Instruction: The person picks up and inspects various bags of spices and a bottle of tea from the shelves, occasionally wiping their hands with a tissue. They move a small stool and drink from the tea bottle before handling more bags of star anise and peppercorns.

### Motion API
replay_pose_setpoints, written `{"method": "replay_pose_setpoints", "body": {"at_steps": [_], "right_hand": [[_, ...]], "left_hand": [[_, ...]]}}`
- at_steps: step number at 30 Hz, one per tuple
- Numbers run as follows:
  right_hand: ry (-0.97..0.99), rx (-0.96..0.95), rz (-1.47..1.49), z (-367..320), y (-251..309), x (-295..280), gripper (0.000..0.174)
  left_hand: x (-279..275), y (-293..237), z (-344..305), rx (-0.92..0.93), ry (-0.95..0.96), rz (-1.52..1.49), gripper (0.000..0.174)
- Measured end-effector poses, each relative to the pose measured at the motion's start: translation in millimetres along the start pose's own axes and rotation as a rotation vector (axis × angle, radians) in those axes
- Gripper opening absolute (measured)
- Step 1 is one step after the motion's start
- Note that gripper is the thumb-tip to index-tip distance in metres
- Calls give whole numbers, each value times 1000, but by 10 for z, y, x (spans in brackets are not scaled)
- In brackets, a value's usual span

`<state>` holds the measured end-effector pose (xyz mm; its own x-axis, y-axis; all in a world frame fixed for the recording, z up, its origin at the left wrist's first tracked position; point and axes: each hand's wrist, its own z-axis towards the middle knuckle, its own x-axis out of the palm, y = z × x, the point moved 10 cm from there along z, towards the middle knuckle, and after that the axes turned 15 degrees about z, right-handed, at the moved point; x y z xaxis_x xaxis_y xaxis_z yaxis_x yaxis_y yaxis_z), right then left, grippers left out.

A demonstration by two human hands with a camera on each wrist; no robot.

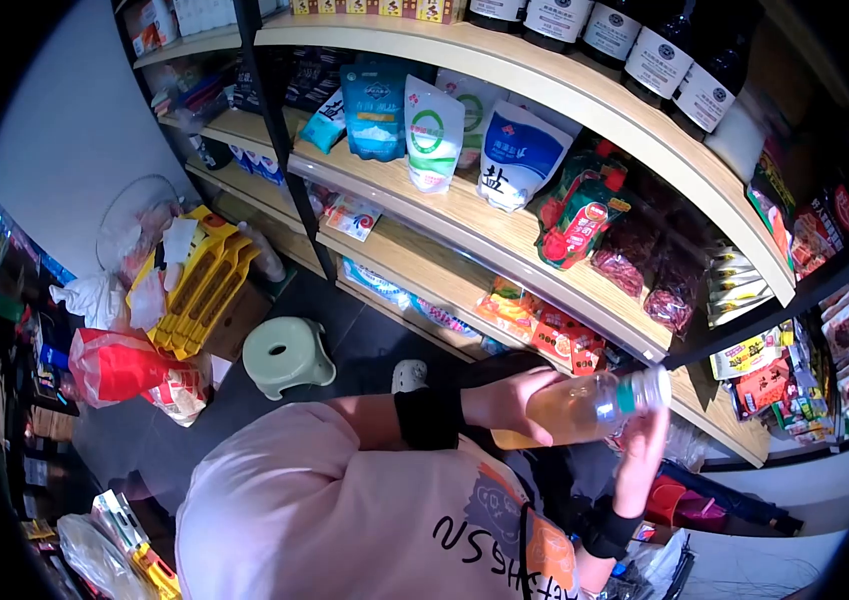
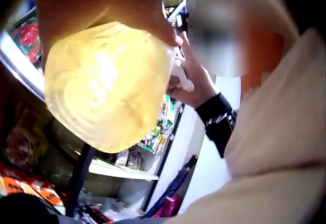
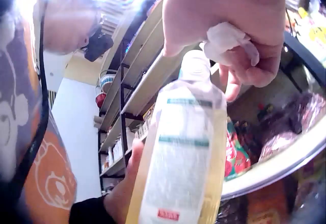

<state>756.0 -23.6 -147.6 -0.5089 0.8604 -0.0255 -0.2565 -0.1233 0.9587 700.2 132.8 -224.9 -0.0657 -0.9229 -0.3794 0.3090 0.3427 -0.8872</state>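
Note:
My left hand (image 1: 509, 402) grips the body of a clear plastic bottle (image 1: 576, 408) of pale yellow liquid, which lies tilted with its neck to the right in the head view. In the right wrist view the bottle has a white label (image 3: 183, 157) with green bands and a white cap (image 3: 195, 63). My right hand (image 3: 224, 25) is at the cap end, its curled fingers holding a crumpled white tissue (image 3: 226, 39). The left wrist view shows the bottle's base (image 2: 104, 89) close up, with the right hand (image 2: 196, 81) beyond it.
Shelves (image 1: 464, 225) ahead carry salt pouches (image 1: 519, 160), red-and-green packs (image 1: 579, 215) and dark bottles (image 1: 659, 60). A pale green stool (image 1: 287, 358) stands on the floor, left of the shelves. Beside it are yellow packs (image 1: 202, 285) and a red bag (image 1: 119, 365).

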Motion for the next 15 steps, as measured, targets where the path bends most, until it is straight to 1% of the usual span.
{"method": "replay_pose_setpoints", "body": {"at_steps": [1,2,4,5,6,8,9,12,15], "right_hand": [[-26,-17,-117,-6,117,-80,72],[-51,-34,-234,-11,260,-141,61],[-114,-78,-537,16,510,-109,47],[-84,-99,-682,-3,544,-117,28],[-96,-119,-727,-7,606,-96,32],[-123,-136,-761,-28,613,-184,45],[-128,-130,-755,-32,592,-209,47],[-126,-125,-737,-55,537,-227,55],[-91,-148,-730,-55,519,-163,58]], "left_hand": [[-181,-213,-73,109,-221,203,91],[-210,-268,-85,113,-266,320,90],[-259,-372,-92,120,-352,559,87],[-284,-418,-92,93,-370,584,85],[-283,-445,-95,102,-380,639,85],[-262,-486,-98,121,-399,744,85],[-260,-493,-97,132,-395,758,85],[-256,-488,-56,170,-316,635,86],[-171,-332,-19,92,-179,435,87]]}}
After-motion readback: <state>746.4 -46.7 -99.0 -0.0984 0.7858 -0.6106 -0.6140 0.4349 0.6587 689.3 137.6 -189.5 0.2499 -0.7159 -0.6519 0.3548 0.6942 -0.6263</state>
